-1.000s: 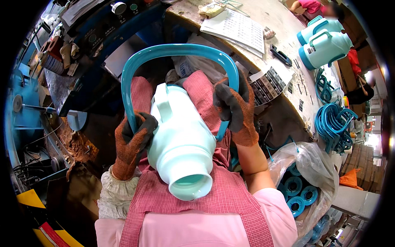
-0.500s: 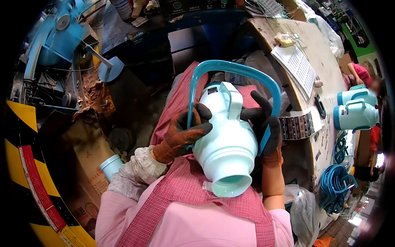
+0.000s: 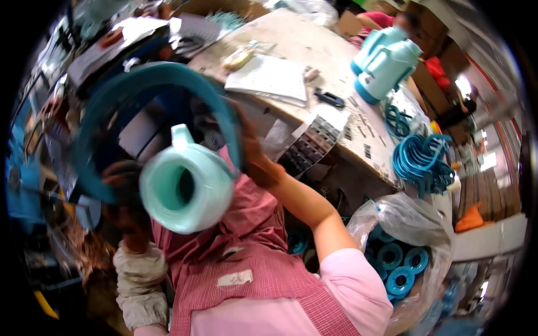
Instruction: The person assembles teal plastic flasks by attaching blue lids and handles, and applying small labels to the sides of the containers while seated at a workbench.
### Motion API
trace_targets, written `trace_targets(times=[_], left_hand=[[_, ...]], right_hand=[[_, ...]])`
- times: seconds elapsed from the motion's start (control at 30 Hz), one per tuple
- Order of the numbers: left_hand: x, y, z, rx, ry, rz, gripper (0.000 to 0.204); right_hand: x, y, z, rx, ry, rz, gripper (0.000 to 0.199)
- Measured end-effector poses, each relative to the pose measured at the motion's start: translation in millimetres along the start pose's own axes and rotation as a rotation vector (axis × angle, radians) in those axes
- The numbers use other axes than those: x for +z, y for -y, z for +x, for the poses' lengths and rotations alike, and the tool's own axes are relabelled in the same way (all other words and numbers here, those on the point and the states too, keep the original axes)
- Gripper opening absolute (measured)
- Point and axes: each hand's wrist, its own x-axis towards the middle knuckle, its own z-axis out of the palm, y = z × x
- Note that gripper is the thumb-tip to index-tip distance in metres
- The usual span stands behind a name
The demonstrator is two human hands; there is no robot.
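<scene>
A mint-green thermos jug [image 3: 193, 207] is held up before my chest, its wide open mouth turned toward me. Over it arches a large teal carrying handle [image 3: 92, 123], its two ends beside the jug's sides. My left hand [image 3: 124, 193], gloved and smeared by motion, grips at the handle's left end against the jug. On the other side my right hand [image 3: 255, 148], also gloved, is closed round the handle's right end and the jug's side. The handle and jug partly hide its fingers.
A worktable [image 3: 358, 145] at the right bears papers [image 3: 269, 78], a black tool [image 3: 329, 98], two mint jugs [image 3: 386, 67] and a pile of teal handles [image 3: 423, 159]. Near my right elbow hangs a plastic bag [image 3: 414, 218] of teal rings. Another person is at the far right.
My view has swung to the right. The jug has been raised and tipped, so its mouth faces me. Both hands have moved up with the jug and handle.
</scene>
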Motion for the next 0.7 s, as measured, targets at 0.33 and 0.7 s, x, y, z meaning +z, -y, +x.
trace_targets(times=[0.33, 0.7], left_hand=[[12, 62, 147, 0.362, 0.662, 0.365, 0.041], [-344, 37, -403, -1.268, 0.461, 1.723, 0.056]], right_hand=[[-218, -78, 57, 0.170, -0.320, -0.008, 0.025], [-421, 98, -86, 0.061, -1.070, -0.627, 0.021]])
